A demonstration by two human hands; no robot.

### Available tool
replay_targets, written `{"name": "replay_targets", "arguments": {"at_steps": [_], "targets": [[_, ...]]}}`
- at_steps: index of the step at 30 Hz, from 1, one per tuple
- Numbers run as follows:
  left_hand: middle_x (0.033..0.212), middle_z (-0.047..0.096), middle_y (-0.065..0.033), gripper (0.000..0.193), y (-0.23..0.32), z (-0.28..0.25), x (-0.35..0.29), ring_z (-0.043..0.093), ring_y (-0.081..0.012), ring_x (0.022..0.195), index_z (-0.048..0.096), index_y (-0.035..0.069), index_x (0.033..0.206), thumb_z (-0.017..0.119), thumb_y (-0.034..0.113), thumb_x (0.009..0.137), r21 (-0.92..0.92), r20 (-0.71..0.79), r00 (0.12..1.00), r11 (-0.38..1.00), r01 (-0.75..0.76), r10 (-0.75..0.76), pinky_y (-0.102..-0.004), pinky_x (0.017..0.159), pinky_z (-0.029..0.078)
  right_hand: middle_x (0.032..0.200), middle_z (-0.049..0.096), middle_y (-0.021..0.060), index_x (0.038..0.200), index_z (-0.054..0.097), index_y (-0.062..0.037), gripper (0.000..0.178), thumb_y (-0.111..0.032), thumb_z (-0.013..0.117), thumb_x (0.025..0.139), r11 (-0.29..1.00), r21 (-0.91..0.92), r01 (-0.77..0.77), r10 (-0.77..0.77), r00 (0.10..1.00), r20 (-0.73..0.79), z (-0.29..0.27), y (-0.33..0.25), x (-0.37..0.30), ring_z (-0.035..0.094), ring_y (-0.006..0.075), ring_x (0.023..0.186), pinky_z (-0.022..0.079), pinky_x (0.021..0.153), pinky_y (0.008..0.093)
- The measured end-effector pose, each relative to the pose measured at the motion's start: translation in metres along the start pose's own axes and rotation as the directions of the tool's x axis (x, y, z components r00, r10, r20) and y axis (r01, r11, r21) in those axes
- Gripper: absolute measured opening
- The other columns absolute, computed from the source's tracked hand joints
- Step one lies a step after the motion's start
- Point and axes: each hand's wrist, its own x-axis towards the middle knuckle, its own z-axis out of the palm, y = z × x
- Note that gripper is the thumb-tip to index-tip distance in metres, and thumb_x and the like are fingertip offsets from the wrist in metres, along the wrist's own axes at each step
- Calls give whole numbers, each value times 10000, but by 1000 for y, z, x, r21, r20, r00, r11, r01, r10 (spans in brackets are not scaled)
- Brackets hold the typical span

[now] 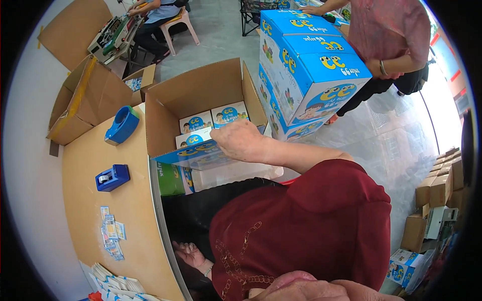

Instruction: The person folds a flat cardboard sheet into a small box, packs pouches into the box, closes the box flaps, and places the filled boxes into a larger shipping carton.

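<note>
My right hand is closed over the near rim of an open cardboard carton. Its fingertips are hidden beside the right end of a small white-and-blue box; what they hold, if anything, does not show. Two more small boxes, a left one and a right one, sit behind it inside the carton. Low down, by the table edge, my left hand rests palm up near my lap. Its fingers are loosely curled and apart, with nothing seen in them.
On the wooden table are a blue tape dispenser, a smaller one, printed packets and white bundles. Stacked blue-and-white cartons stand right, beside a person. Another person sits by a machine.
</note>
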Motion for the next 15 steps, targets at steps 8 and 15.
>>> {"name": "replay_targets", "arguments": {"at_steps": [8,15], "targets": [[910,557,-110,451,4,-6,2,488,-189,677,422,15,1381,417,272,1010,14,16,1000,1000,-7,6,-340,676,387,710,628,136,809,552,-32,94,-126,557,799,999,-37,-19,19,1000,-1,2,-1,0,642,331,692,500,639,456],[911,562,-111,448,4,2,5,505,-194,675,433,17,1373,394,287,1018,37,53,999,999,-4,2,-346,672,405,1066,648,109,1377,348,-12,590,-290,554,899,689,644,-332,247,943,222,-78,47,37,666,206,813,510,743,317]]}}
